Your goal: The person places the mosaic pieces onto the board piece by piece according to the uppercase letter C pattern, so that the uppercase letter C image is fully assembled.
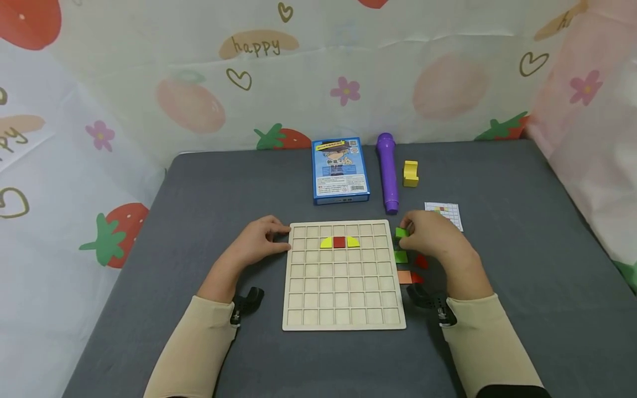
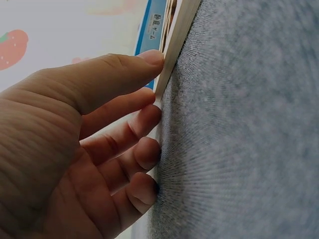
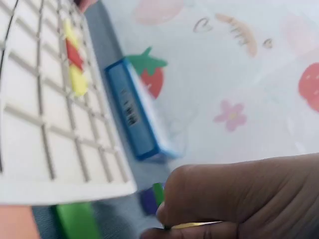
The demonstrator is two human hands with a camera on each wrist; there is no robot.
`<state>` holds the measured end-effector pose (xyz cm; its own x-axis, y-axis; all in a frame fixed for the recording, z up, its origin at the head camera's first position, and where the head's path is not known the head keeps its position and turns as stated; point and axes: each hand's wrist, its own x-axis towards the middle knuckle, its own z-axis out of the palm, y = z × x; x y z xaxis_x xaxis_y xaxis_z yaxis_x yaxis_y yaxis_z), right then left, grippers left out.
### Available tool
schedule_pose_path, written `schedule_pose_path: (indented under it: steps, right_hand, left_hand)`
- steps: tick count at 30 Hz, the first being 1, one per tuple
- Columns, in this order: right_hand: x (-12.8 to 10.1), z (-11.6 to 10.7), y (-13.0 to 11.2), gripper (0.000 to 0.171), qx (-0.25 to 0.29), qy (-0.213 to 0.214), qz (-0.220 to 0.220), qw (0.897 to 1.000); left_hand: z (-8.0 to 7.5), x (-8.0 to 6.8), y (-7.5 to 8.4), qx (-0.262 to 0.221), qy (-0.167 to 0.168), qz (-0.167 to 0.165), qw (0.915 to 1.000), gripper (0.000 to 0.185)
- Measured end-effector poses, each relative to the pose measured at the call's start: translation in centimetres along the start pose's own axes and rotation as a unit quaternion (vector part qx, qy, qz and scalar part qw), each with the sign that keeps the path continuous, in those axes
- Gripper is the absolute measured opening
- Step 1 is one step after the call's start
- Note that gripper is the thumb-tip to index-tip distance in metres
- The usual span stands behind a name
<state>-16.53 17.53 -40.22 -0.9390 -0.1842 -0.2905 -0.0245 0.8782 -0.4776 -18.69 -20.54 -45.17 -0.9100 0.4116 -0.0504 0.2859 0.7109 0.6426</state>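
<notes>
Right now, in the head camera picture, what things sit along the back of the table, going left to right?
Blue box → purple marker → yellow block → small grid card, a little nearer than the rest.

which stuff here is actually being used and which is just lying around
In use:
- wooden grid board, steadied by the left hand
- green piece, pinched by the right hand
- yellow and red pieces already on the board
- loose pieces beside the board

Lying about:
- blue box
- purple pen
- yellow block
- pattern card
</notes>
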Motion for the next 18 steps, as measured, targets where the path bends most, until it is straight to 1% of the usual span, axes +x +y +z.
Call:
schedule_pose_path:
  steps: [6, 12, 15, 18]
  right_hand:
    - [-1.0, -0.8, -1.5, 0.030, 0.040, 0.027, -0.040, 0.998]
    - [-1.8, -0.7, -3.5, 0.029, 0.085, 0.047, -0.093, 0.991]
    - [-2.0, -0.1, -4.9, 0.028, 0.076, 0.065, -0.128, 0.987]
    - [-2.0, 1.2, -6.4, 0.027, 0.039, 0.081, -0.165, 0.982]
  left_hand:
    - [0.0, 0.1, 0.0, -0.004, 0.002, -0.003, 1.0000, 0.043]
    - [0.1, 0.1, -0.1, 0.000, 0.004, -0.004, 1.0000, 0.042]
    - [0.2, 0.1, -0.1, 0.002, 0.006, -0.001, 1.0000, 0.042]
    - [0.1, 0.1, 0.0, 0.002, 0.005, 0.000, 1.0000, 0.042]
